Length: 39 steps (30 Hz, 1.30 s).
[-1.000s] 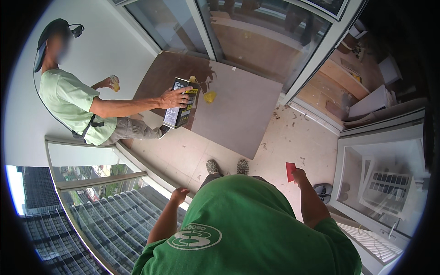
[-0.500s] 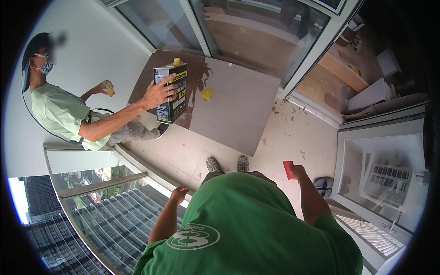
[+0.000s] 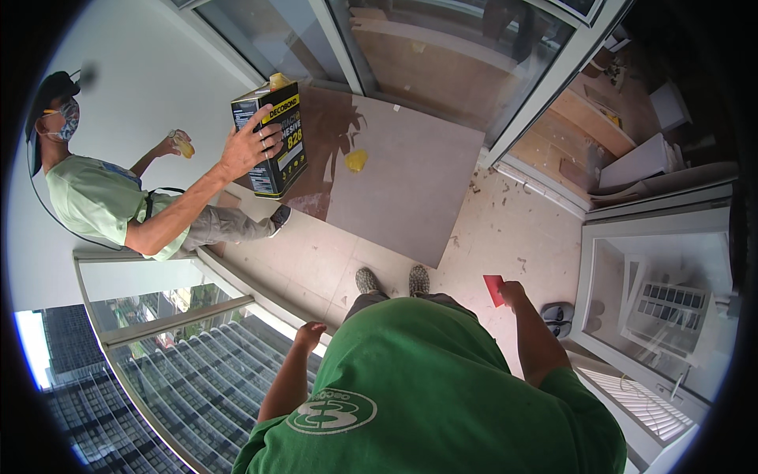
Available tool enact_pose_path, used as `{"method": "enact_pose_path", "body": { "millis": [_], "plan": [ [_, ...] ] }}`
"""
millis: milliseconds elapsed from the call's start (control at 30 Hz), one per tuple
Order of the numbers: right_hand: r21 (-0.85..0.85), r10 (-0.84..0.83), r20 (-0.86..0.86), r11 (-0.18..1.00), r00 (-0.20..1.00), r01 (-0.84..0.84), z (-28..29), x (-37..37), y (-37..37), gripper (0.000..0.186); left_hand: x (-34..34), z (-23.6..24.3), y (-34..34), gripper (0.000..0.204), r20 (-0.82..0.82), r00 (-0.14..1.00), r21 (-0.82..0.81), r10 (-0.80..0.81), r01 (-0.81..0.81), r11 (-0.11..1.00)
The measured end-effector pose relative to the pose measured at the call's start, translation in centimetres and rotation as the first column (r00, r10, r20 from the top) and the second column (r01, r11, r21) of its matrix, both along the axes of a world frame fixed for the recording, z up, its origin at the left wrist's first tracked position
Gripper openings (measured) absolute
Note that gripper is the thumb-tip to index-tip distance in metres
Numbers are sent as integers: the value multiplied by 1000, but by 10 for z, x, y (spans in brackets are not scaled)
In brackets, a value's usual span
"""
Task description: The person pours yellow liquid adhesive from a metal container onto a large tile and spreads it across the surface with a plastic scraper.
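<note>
My right hand (image 3: 512,294) grips a thin flat red scraper (image 3: 493,291), held out low at my right side above the floor. At my left side my left hand (image 3: 311,333) hangs with its fingers curled together and nothing visible in them. In front of me lies a large brown-grey sheet (image 3: 410,186), its left part darker and wet-looking. A yellow puddle of glue (image 3: 356,161) sits near its middle. Over the sheet's left end, a co-worker's hand (image 3: 249,146) holds up a black and yellow metal can (image 3: 282,162), apart from my hands.
The co-worker (image 3: 99,189) stands at the left wall, a small yellowish container (image 3: 183,145) in the other hand. Sliding glass doors (image 3: 450,63) run behind the sheet. Slippers (image 3: 558,320) and an open glazed door (image 3: 655,292) are at right. A window (image 3: 197,340) lies at left.
The co-worker has leaned back to the left, and the can has moved left with the hand. My hands and the yellow puddle stay almost where they were.
</note>
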State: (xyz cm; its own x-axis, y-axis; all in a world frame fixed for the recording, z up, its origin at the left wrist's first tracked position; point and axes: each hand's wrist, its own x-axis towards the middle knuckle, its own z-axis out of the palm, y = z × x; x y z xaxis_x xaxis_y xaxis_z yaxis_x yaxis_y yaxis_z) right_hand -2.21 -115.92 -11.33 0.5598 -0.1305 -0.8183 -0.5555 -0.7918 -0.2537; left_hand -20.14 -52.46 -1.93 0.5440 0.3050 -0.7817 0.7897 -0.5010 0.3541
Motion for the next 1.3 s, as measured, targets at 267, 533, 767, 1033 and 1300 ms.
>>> {"method": "enact_pose_path", "body": {
  "millis": [267, 533, 767, 1033, 1300],
  "plan": [
    [101, -256, 73, 963, 964, 249, 9, 10, 2, 28, -3, -22, 2, 35, -38, 993, -17, 113, -114, 993],
    [268, -508, -29, 826, 861, 497, 64, 57, 40, 48, 18, -24, -19, 36, -15, 997, 92, 77, -75, 993],
    [549, -637, -83, 613, 766, 569, 126, 181, 157, 31, 42, -75, -24, 37, -1, 971, 82, 239, -238, 968],
    [737, -550, -191, 467, 813, 488, 207, 335, 313, 32, 107, -182, -12, 40, -34, 971, -100, 239, -241, 965],
    [684, -448, -154, 595, 881, 422, 153, 406, 373, 28, 278, -179, -57, 41, 152, 986, -117, 72, -54, 992]
  ]
}}
